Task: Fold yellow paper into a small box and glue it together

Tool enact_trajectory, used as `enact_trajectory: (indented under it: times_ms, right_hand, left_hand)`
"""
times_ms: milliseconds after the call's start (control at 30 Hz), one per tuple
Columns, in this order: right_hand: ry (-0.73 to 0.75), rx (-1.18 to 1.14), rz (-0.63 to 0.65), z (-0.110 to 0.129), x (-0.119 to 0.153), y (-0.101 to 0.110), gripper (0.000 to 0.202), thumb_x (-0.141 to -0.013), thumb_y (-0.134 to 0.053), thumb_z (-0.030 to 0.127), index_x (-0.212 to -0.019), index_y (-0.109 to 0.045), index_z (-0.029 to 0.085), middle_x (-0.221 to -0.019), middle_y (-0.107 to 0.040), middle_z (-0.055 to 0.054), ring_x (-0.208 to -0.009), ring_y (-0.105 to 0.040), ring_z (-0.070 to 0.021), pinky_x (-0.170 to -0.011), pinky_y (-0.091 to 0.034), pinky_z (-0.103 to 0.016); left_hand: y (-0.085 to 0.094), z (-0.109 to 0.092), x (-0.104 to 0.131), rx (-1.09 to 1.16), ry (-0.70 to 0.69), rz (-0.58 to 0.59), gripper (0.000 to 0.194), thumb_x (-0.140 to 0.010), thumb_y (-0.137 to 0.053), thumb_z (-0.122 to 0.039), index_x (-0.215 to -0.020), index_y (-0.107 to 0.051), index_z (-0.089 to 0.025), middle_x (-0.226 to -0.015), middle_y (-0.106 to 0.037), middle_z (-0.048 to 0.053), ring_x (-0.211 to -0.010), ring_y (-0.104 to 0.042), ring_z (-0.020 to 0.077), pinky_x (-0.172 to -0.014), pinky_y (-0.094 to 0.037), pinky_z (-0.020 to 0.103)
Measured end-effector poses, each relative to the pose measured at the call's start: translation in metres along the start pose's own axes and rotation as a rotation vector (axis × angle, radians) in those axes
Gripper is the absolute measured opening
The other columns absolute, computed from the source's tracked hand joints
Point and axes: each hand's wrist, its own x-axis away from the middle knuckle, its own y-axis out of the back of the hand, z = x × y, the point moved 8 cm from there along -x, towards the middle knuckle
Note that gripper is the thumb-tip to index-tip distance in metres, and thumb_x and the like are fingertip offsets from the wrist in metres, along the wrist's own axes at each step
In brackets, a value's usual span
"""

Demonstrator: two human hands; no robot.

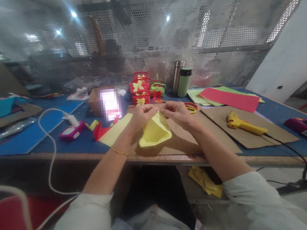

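Note:
A folded piece of yellow paper [155,131] is held up over the brown cardboard on the table, its wider, open-looking end facing me. My left hand [142,116] pinches its top edge from the left. From the right, my right hand [177,113] grips the same top edge, with its fingertips close to those of my left hand. A flat pale yellow sheet [117,129] lies partly beneath my left forearm. Beyond my right hand are scissors [192,107] with red and yellow handles.
Red boxes with yellow bows [139,87], a small green box [157,89] and two flasks [183,82] stand at the back. A lit phone [110,104] leans on a carton at left. A yellow glue gun [245,124] lies at right, its cable trailing off the edge.

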Motion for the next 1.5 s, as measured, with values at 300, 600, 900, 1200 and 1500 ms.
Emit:
enact_trajectory:
  times_ms: [300,600,900,1200,1500]
  right_hand:
    - [0.020,0.008,0.005,0.004,0.001,0.001,0.035,-0.078,-0.069,0.049,-0.064,-0.055,0.020,-0.063,-0.054,0.001,-0.063,-0.048,-0.0130,-0.060,-0.040,-0.027]
    - [0.015,-0.012,0.022,0.002,0.001,0.000,0.042,-0.081,-0.068,0.055,-0.062,-0.054,0.019,-0.062,-0.053,0.001,-0.060,-0.047,-0.0122,-0.059,-0.036,-0.027]
    - [0.038,-0.086,0.046,0.008,0.001,0.001,0.046,-0.079,-0.070,0.062,-0.071,-0.062,0.018,-0.064,-0.057,0.001,-0.061,-0.049,-0.0120,-0.060,-0.038,-0.027]
    - [0.096,0.049,0.024,0.009,-0.001,0.004,0.043,-0.084,-0.066,0.055,-0.063,-0.060,0.018,-0.059,-0.058,0.000,-0.058,-0.048,-0.0113,-0.057,-0.037,-0.026]
    - [0.116,0.078,0.052,0.011,0.002,0.004,0.020,-0.083,-0.065,0.033,-0.079,-0.073,0.015,-0.073,-0.070,-0.004,-0.064,-0.059,-0.0138,-0.060,-0.046,-0.025]
  left_hand:
    - [-0.001,-0.005,-0.002,-0.006,-0.035,-0.003,0.029,-0.077,-0.071,-0.043,-0.067,-0.063,-0.017,-0.062,-0.055,-0.001,-0.058,-0.046,0.0108,-0.055,-0.036,0.026]
    - [-0.001,-0.009,0.002,0.022,-0.090,0.001,0.022,-0.081,-0.068,-0.036,-0.071,-0.065,-0.017,-0.069,-0.060,-0.001,-0.063,-0.052,0.0110,-0.062,-0.043,0.025]
    - [0.001,-0.005,-0.001,0.081,-0.039,-0.014,0.023,-0.077,-0.071,-0.037,-0.070,-0.063,-0.017,-0.065,-0.058,-0.002,-0.058,-0.050,0.0097,-0.055,-0.039,0.023]
    - [0.000,-0.005,0.000,0.050,-0.022,0.019,0.026,-0.080,-0.070,-0.039,-0.070,-0.060,-0.016,-0.066,-0.057,-0.001,-0.059,-0.050,0.0104,-0.055,-0.038,0.024]
    - [0.001,-0.004,-0.001,-0.009,-0.054,0.004,0.025,-0.080,-0.068,-0.037,-0.067,-0.059,-0.018,-0.063,-0.053,-0.002,-0.058,-0.045,0.0107,-0.054,-0.033,0.026]
